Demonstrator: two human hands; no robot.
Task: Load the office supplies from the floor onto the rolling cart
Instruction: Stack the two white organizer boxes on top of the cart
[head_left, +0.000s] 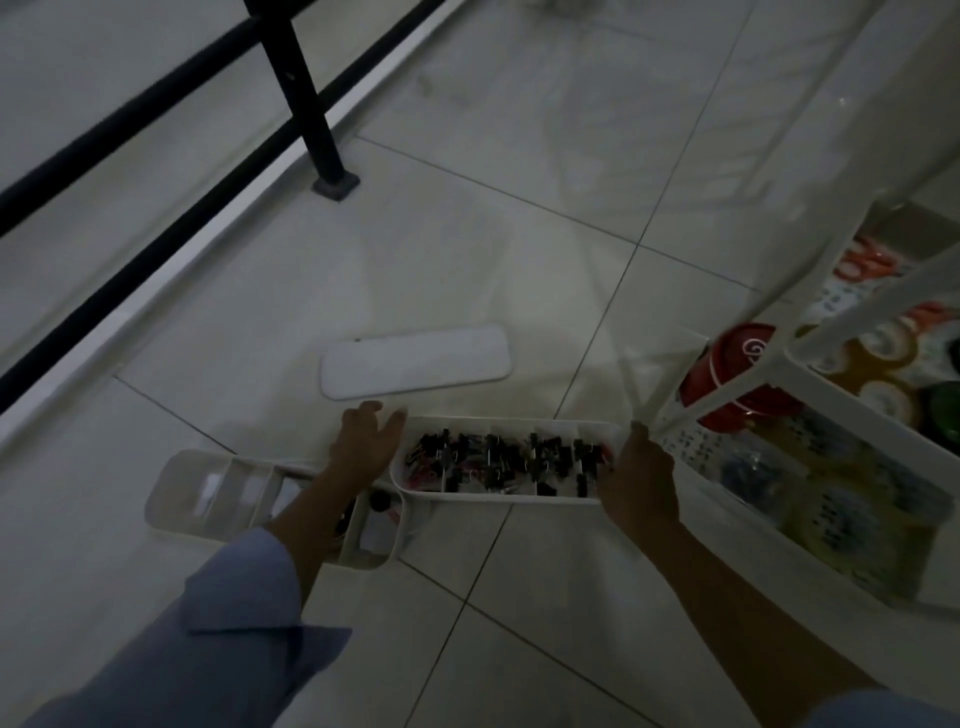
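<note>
A long white divided tray (498, 498) full of black binder clips is held just above the floor tiles. My left hand (363, 447) is at its left end with fingers spread. My right hand (641, 483) grips its right end. A second white divided tray (208, 491) lies on the floor under my left forearm, with small items in its right compartments. A flat white lid (415, 361) lies on the tiles just beyond the hands. The white rolling cart (810, 364) stands at the right, its shelves holding tape rolls and other supplies.
A black metal railing post (311, 98) and rails run along the upper left beside a white kerb. A red round container (727, 374) sits on the cart's lower shelf. Pale floor tiles spread between the railing and the cart.
</note>
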